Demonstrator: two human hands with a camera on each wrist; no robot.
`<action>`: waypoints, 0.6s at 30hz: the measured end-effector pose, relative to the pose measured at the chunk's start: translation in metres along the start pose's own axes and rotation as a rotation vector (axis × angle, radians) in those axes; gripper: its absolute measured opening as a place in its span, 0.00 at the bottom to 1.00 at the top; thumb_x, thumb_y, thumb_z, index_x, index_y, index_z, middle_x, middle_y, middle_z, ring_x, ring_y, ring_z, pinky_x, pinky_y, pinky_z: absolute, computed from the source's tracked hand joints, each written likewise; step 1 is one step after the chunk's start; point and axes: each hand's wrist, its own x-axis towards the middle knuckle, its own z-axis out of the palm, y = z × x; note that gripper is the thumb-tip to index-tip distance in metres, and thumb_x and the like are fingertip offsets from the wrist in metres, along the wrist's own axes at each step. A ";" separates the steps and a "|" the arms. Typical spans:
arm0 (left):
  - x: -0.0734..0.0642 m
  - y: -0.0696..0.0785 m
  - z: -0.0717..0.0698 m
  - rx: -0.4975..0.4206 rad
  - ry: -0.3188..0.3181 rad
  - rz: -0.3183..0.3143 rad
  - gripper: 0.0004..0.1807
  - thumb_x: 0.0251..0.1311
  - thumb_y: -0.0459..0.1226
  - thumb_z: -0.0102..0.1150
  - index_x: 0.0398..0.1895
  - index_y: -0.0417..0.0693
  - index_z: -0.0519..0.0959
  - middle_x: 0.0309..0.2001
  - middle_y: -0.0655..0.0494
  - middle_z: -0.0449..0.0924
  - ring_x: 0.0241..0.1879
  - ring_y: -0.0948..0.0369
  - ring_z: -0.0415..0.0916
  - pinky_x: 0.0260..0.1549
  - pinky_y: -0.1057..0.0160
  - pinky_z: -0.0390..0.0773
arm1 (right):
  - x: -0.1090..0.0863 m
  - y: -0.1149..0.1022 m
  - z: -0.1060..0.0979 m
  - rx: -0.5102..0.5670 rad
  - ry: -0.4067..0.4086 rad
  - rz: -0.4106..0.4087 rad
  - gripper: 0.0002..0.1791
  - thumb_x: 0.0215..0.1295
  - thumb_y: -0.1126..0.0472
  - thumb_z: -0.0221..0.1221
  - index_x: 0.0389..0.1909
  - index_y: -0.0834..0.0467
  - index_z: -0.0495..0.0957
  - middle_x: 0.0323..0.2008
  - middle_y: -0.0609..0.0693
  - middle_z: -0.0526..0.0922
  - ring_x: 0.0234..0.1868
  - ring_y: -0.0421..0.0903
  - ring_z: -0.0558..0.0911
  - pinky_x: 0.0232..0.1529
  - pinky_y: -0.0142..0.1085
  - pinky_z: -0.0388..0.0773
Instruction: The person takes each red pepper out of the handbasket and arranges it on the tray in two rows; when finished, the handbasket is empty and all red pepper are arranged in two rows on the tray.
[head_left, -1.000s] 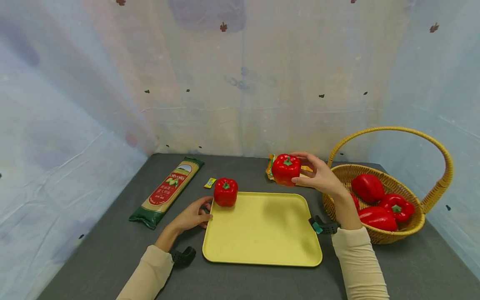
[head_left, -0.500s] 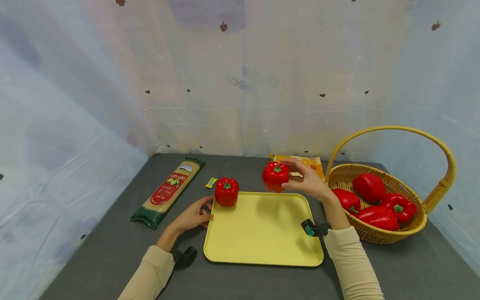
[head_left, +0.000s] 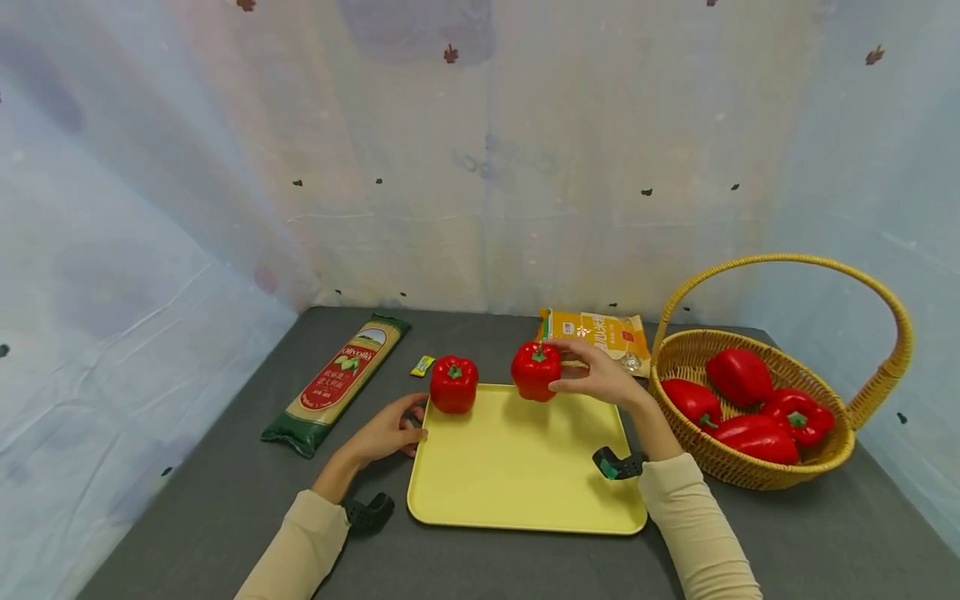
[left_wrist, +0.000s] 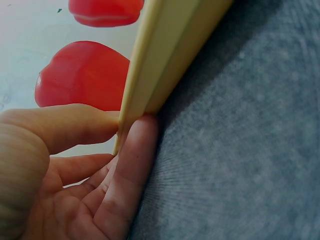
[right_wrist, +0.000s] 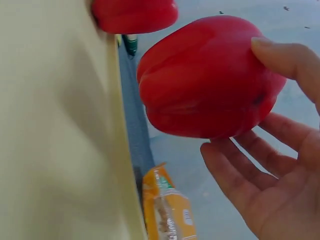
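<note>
My right hand (head_left: pixel 596 372) grips a red bell pepper (head_left: pixel 536 372) by its side, thumb against it and fingers behind. In the right wrist view this bell pepper (right_wrist: pixel 210 80) hangs just above the tray surface, with a gap beneath. Another red bell pepper (head_left: pixel 453 385) stands upright in the far left corner of the yellow tray (head_left: pixel 525 475). At the tray's left rim, my left hand (head_left: pixel 386 431) pinches the edge; in the left wrist view the thumb lies over the rim (left_wrist: pixel 137 85) and fingers lie beneath it.
A wicker basket (head_left: pixel 750 475) with a tall handle stands at the right, holding several red peppers (head_left: pixel 738 376). Behind the tray lies an orange food packet (head_left: pixel 600 332). To the left are a green-ended pasta packet (head_left: pixel 337 379) and a small yellow wrapped sweet (head_left: pixel 422 366).
My right hand has carried the bell pepper leftward and down over the tray's far edge, uncovering the orange packet and a pepper in the basket. The left hand has stayed at the rim.
</note>
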 end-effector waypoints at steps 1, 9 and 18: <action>0.001 -0.003 0.000 0.001 0.002 0.001 0.32 0.60 0.28 0.55 0.66 0.31 0.56 0.46 0.37 0.65 0.28 0.55 0.72 0.28 0.58 0.81 | 0.000 0.002 0.001 0.006 -0.011 0.006 0.36 0.57 0.66 0.64 0.66 0.61 0.61 0.61 0.61 0.66 0.60 0.62 0.68 0.51 0.37 0.76; 0.012 -0.027 -0.001 0.008 0.022 0.006 0.33 0.60 0.30 0.57 0.67 0.35 0.55 0.47 0.41 0.65 0.27 0.57 0.72 0.26 0.59 0.81 | 0.003 0.013 0.006 0.011 -0.076 0.032 0.37 0.57 0.66 0.63 0.68 0.61 0.59 0.63 0.62 0.63 0.60 0.63 0.67 0.53 0.40 0.75; 0.012 -0.028 -0.002 -0.001 0.019 0.017 0.34 0.59 0.31 0.58 0.67 0.34 0.56 0.45 0.41 0.65 0.27 0.56 0.73 0.26 0.59 0.81 | 0.005 0.019 0.010 -0.028 -0.103 0.055 0.37 0.58 0.66 0.63 0.68 0.60 0.59 0.65 0.61 0.61 0.60 0.63 0.68 0.57 0.52 0.69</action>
